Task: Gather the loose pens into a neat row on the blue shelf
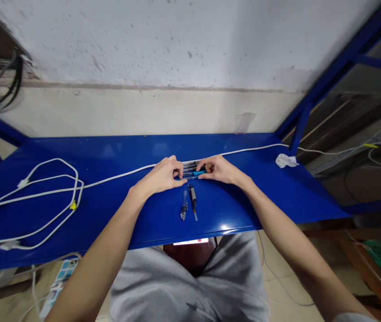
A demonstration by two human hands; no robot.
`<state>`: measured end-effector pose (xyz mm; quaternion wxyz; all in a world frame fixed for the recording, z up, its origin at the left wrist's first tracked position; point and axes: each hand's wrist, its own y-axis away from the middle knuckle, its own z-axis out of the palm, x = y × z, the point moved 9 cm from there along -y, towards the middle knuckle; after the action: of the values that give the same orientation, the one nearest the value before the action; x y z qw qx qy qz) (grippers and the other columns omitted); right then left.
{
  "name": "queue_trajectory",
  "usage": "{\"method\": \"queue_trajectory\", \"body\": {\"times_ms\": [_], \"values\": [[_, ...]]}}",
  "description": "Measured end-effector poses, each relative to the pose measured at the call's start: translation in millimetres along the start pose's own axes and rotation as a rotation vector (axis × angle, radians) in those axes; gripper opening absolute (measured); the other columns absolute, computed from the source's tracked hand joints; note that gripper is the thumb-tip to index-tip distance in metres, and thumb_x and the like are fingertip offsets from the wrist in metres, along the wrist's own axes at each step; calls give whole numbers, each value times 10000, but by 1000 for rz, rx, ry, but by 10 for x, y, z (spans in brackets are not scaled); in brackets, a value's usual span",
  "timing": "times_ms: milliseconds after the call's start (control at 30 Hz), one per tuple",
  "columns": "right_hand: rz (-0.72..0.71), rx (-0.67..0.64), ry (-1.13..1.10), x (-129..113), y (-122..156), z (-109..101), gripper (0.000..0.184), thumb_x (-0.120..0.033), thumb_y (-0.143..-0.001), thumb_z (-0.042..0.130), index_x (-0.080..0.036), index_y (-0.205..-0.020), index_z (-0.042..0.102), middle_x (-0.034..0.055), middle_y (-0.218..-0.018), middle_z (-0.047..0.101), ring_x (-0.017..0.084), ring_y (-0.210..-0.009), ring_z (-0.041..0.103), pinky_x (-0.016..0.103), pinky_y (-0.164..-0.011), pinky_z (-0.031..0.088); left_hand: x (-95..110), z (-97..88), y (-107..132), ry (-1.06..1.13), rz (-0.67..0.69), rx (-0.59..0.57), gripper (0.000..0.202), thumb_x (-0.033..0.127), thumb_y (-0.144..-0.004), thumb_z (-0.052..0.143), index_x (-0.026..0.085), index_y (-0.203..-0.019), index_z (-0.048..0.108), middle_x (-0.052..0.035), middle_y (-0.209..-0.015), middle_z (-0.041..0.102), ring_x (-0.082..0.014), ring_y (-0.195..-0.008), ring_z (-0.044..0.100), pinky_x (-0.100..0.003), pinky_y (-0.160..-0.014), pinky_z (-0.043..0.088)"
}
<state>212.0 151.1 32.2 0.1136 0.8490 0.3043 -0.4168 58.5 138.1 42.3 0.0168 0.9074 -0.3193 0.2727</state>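
Several pens (189, 168) lie side by side on the blue shelf, pointing left to right, between my two hands. My left hand (163, 175) is closed round their left ends, with the thumb along the near side. On the right ends, my right hand (220, 170) has its fingers and thumb curled in, beside a bright blue pen part (199, 172). My fingers cover both ends of the row. Nearer to me lie a clear pen barrel (184, 206) and a dark pen piece with a grey grip (193, 195), apart from the row.
A white cable (120, 175) runs across the blue shelf (230, 201) behind my hands and loops at the left. Crumpled white tissue (286, 160) lies at the right. Blue frame posts (299, 127) and the wall bound the shelf. A power strip (58, 281) sits below left.
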Motion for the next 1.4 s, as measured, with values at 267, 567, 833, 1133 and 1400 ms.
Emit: {"method": "queue_trajectory", "body": {"times_ms": [267,567,833,1133,1400], "values": [[-42,-14,33,-13,2,30,271,-350,-843,773,-171,-1018,671,-113,-555,397,82,-507,311,229,-542,250,10,2,2,-21,4,-22,225,340,-834,771,199,-770,608,-9,-851,542,-169,-777,508,-286,-712,377],[-43,-5,60,-52,-1,45,226,-364,-854,753,-169,-946,684,-95,-570,423,86,-521,325,231,-557,263,45,9,2,-16,15,-11,222,365,-884,704,197,-769,614,-20,-834,546,-170,-758,512,-293,-692,377],[-52,-5,65,-40,-15,68,227,-375,-857,754,-159,-892,693,-87,-558,450,84,-510,351,234,-555,269,63,-109,-34,-111,45,138,295,282,-960,559,200,-683,497,-15,-701,528,-193,-767,515,-313,-704,365],[-62,15,97,-99,-12,61,208,-345,-846,756,-170,-833,643,-83,-561,466,85,-508,370,226,-550,274,65,-219,3,-84,9,237,313,224,-910,502,214,-648,332,9,-650,427,-152,-621,405,-301,-636,282],[-79,-8,86,-72,-18,113,316,-403,-849,762,-175,-744,569,-80,-558,477,77,-509,377,224,-547,257,-81,-85,-21,-114,-64,165,278,130,-767,486,205,-581,293,42,-532,297,-123,-525,202,-318,-584,174]]}}
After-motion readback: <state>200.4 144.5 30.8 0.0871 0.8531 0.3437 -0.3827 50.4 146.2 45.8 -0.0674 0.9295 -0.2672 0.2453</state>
